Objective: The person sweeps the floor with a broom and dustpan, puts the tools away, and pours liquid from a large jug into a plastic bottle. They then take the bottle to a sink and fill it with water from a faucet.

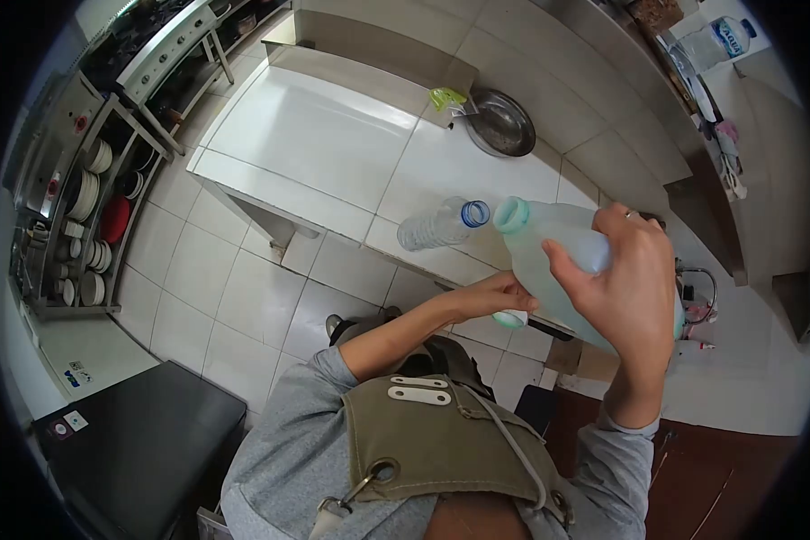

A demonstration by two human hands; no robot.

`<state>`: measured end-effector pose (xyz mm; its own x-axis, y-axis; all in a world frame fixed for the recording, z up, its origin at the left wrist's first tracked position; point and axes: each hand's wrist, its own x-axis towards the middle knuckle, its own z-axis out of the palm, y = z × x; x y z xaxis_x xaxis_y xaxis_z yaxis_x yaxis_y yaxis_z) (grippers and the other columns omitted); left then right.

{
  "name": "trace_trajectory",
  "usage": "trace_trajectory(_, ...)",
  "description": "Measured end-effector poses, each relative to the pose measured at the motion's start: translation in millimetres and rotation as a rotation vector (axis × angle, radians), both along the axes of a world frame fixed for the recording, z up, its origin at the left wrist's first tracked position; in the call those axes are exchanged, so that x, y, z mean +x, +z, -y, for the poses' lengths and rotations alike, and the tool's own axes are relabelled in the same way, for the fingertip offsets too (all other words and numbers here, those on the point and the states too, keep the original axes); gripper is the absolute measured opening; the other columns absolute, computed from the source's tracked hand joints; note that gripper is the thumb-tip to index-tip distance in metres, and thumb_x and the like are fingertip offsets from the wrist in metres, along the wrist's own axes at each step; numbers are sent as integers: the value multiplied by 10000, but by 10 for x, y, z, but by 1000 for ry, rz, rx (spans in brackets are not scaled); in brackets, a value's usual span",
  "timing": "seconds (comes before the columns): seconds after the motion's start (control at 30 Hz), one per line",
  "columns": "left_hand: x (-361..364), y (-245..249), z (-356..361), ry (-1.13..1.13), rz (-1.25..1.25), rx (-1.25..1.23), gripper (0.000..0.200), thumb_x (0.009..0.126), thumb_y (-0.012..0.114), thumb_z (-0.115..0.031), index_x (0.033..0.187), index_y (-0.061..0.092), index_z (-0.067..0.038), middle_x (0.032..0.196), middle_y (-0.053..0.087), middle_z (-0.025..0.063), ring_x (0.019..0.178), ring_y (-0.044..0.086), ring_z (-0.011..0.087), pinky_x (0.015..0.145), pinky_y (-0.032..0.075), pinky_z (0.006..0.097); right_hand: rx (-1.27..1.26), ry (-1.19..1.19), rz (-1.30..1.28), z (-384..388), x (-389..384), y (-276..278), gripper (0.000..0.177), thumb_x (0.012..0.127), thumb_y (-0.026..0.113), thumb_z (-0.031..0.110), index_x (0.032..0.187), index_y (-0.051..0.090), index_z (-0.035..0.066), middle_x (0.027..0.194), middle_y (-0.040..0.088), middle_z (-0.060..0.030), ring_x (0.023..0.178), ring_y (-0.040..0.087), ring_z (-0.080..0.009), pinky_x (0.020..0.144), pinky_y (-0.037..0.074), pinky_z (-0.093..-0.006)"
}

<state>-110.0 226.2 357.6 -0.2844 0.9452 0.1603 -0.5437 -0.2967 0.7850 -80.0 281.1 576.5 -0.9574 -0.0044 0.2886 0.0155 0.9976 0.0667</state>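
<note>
My right hand [623, 286] has its grip closed around the body of a big cloudy plastic jug [549, 256]. My fingers are wrapped over its upper side and my thumb lies across the near side. I hold the jug tilted, with its teal neck pointing to my left and its mouth uncapped. That mouth sits just beside the open mouth of a small clear bottle [439, 225] but does not quite touch it.

The small bottle has a blue ring at its neck and seems to stand on the white tiled bench [324, 135], close to the front edge.

My left hand [495, 295] is under the jug's neck, close to its lower side. Its grip is pinched shut on a small teal cap [510, 319], which peeks out below my fingertips.

Farther back on the bench a round metal bowl [499, 121] rests against the wall, with a small green thing [447, 97] just beside it. To my left, well apart from the bench, a rack holds stacked plates [85, 191]. A black box [139, 441] sits on the tiled floor near my left side. Another water bottle [724, 38] lies high on a shelf to my right.
</note>
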Motion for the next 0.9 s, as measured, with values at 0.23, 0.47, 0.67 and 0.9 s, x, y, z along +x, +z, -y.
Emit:
trace_trajectory(0.23,11,-169,-127,-42,68,92,532,809,650,-402,1143,457,-37,899,527,14,834,520,101,767,427,259,22,17,66,72,-94,14,335,607,718,239,603,539,-45,618,544,-183,576,528,-347,613,398,-378)
trace_trajectory(0.47,54,-237,-193,9,107,120,502,807,655,-388,1115,462,-41,876,539,16,822,533,95,736,431,249,54,57,97,143,-159,35,330,611,715,233,595,543,-48,627,550,-191,574,522,-352,623,400,-379)
trace_trajectory(0.67,67,-214,-221,21,85,143,427,818,631,-419,1026,517,-64,853,539,-8,810,517,87,724,410,236,76,77,130,187,-195,57,320,608,712,226,588,543,-44,625,551,-188,575,526,-338,624,403,-376)
trace_trajectory(0.9,78,-94,-219,54,83,158,438,811,608,-489,948,552,-76,847,547,-14,842,500,93,777,389,252,129,89,148,241,-232,96,310,587,727,214,637,557,-41,631,551,-175,585,530,-343,628,412,-373)
